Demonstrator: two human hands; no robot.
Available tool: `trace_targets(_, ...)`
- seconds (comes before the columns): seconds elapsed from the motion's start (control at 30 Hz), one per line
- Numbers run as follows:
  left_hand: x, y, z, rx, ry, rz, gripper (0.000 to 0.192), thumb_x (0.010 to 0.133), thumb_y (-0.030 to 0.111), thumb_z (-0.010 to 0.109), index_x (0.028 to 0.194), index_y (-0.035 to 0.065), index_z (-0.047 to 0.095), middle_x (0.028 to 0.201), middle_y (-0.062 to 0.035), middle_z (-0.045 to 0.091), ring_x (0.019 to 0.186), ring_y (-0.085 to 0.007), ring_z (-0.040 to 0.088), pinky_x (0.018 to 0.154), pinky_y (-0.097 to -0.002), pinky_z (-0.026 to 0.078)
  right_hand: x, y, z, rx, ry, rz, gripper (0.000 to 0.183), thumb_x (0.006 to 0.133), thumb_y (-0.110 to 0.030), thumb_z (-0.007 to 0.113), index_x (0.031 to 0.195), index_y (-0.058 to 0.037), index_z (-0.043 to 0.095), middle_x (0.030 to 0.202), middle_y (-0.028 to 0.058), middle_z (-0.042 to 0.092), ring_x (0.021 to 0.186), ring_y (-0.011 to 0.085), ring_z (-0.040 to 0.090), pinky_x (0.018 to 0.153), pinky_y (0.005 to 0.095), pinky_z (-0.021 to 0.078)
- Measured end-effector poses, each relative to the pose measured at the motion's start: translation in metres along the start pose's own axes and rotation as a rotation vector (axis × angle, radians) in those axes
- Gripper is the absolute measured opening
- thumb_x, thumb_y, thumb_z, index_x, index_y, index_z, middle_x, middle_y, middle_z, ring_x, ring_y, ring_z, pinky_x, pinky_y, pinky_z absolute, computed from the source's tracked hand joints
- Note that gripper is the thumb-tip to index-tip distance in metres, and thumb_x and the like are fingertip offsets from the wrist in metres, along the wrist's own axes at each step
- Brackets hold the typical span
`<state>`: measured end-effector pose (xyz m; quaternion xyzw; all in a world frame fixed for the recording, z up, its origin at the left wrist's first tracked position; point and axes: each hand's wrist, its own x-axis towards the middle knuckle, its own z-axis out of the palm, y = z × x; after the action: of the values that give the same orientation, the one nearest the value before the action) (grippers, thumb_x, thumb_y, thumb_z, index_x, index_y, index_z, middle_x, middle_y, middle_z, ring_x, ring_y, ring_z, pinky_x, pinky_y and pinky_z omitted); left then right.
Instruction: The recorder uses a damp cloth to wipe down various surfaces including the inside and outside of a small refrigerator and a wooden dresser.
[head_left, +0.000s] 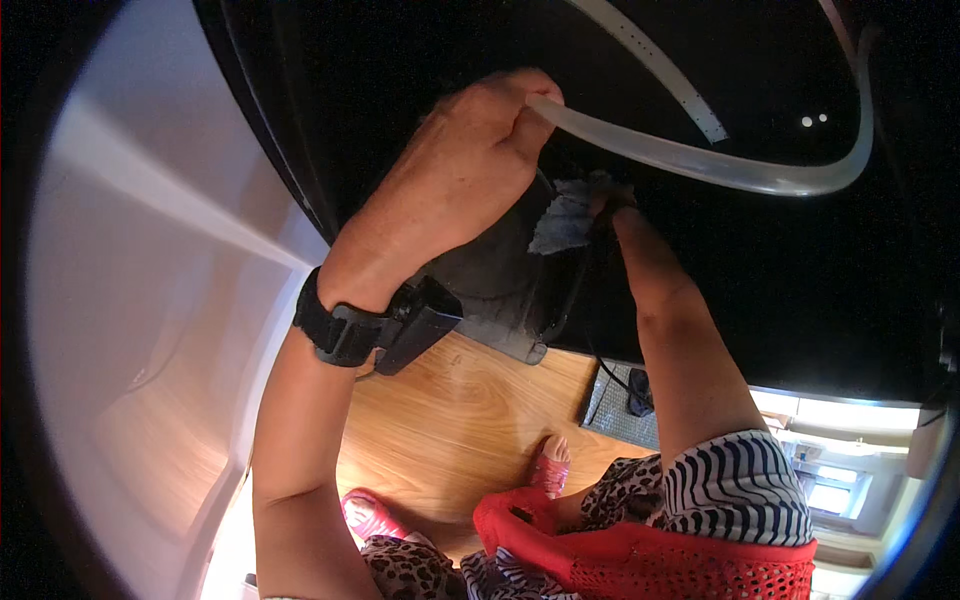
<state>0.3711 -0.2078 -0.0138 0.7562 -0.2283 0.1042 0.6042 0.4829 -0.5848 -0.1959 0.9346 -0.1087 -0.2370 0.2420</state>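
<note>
My left hand (491, 146), with a black strapped device (379, 326) at its wrist, is closed around the near end of a curved, translucent whitish tube or rail (697, 161). My right hand (611, 202) is lower and to the right, deep in shadow against a dark surface. It holds a crumpled grey cloth (562, 217), which spreads out to the left of its fingers. Most of the right fingers are hidden by the cloth and the dark.
A large black panel or cavity (495, 300) surrounds both hands. To the left stands a glossy white panel (165, 300). A flat perforated strip (660, 64) is above. Below are a wooden floor (442, 405), a grey mat (619, 409) and a dark cable (619, 379).
</note>
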Motion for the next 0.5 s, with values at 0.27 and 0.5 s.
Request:
trace_targets(0.27, -0.006, 0.002, -0.007, -0.003, -0.051, 0.037, 0.02, 0.096, 0.014, 0.049, 0.108, 0.0016, 0.06, 0.087, -0.0069, 0.063, 0.081, -0.0138, 0.062, 0.073, -0.0275, 0.048, -0.024, -0.002, -0.019, 0.007, -0.082, -0.014, 0.056, 0.073, -0.031, 0.065, 0.124, -0.0092, 0.058, 0.125, 0.0171, 0.058, 0.118, 0.0301, 0.055, 0.096, 0.0393, 0.0452)
trace_targets(0.5, -0.007, 0.026, -0.022, -0.013, -0.057, 0.013, 0.024, 0.094, 0.016, 0.048, 0.109, -0.0006, 0.058, 0.086, -0.0084, 0.062, 0.081, -0.0163, 0.064, 0.072, -0.0285, 0.048, -0.063, -0.023, -0.011, 0.042, -0.193, -0.042, 0.053, 0.073, -0.03, 0.066, 0.121, -0.0092, 0.06, 0.124, 0.0171, 0.059, 0.117, 0.0298, 0.056, 0.095, 0.0396, 0.0463)
